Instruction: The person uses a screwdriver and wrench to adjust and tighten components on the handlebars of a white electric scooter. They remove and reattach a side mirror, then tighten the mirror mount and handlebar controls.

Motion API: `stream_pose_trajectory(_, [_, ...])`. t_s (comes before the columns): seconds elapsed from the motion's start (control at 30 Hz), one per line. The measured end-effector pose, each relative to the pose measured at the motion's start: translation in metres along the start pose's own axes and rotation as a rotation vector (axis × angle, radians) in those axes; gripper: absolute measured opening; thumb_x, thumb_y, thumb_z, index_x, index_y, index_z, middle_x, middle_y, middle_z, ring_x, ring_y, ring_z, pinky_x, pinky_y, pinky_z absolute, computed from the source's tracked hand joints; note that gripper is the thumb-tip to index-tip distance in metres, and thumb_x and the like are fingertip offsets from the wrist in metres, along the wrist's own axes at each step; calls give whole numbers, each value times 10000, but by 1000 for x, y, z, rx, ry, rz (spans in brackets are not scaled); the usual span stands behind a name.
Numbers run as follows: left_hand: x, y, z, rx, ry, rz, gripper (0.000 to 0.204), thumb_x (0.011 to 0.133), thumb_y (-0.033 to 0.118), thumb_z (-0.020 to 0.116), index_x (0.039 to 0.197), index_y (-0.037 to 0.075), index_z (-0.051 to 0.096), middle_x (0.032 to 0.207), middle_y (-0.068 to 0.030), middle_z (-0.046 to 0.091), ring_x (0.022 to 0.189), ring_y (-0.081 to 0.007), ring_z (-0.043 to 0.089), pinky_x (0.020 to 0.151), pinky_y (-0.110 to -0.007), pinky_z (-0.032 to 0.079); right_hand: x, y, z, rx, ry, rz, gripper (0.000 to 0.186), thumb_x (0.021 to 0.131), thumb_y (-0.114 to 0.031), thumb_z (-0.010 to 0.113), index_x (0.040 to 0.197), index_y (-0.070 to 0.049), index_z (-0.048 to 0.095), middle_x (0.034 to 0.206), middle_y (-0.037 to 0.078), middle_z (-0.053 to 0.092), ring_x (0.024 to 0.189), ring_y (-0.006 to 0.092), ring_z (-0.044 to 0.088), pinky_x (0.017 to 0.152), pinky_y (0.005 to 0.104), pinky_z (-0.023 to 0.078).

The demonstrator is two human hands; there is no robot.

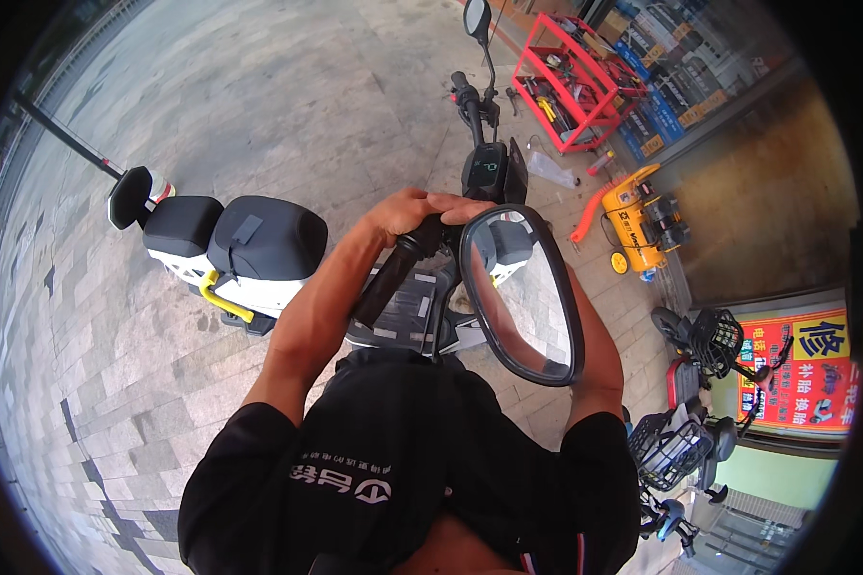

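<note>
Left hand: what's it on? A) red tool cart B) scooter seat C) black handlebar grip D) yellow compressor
C: the left hand wraps over the black handlebar grip of the scooter, just left of the round mirror; seat, cart and compressor lie apart from it.

Scooter's small dark dash screen (489, 165), green-lit, upper centre. Red-yellow rectangular sign (804, 372) at right edge. Blue and orange placards (664, 105) upper right, beside red rack.

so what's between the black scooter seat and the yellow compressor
In the head view, the handlebar column with its display and the near mirror lie between the seat and compressor.
</note>
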State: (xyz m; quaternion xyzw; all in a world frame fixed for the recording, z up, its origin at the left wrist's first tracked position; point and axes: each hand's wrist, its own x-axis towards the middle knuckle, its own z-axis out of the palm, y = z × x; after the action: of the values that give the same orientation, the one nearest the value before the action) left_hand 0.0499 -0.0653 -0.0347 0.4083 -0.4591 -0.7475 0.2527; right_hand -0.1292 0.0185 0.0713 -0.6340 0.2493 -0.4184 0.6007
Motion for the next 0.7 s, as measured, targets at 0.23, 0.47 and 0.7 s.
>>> stream_pose_trajectory(0.23, [8, -10, -12, 281, -6, 194, 343, 867, 153, 614, 1108, -90, 630, 930, -147, 676, 789, -207, 657, 649, -318, 522, 106, -32, -19, -511, -1162, 136, 440, 741, -36, 772, 1159, -19, 637, 1054, 103, 697, 861, 210, 684, 756, 322, 532])
stream_pose_trajectory(0.47, [3, -8, -7, 355, 45, 286, 309, 911, 161, 583, 1141, -43, 615, 1005, -110, 668, 856, -183, 657, 707, -293, 528, 112, 2, -6, -257, -731, 284, 210, 746, -132, 808, 855, -6, 681, 772, 60, 700, 598, 105, 614, 528, 258, 474])
stream_pose_trajectory(0.7, [5, -9, -6, 356, 20, 317, 278, 955, 169, 553, 1173, 5, 601, 1079, -72, 660, 923, -160, 657, 764, -267, 533, 110, 7, 6, -334, -46, 305, 426, 697, -200, 848, 1015, 29, 684, 881, 100, 713, 822, 204, 654, 798, 340, 495])
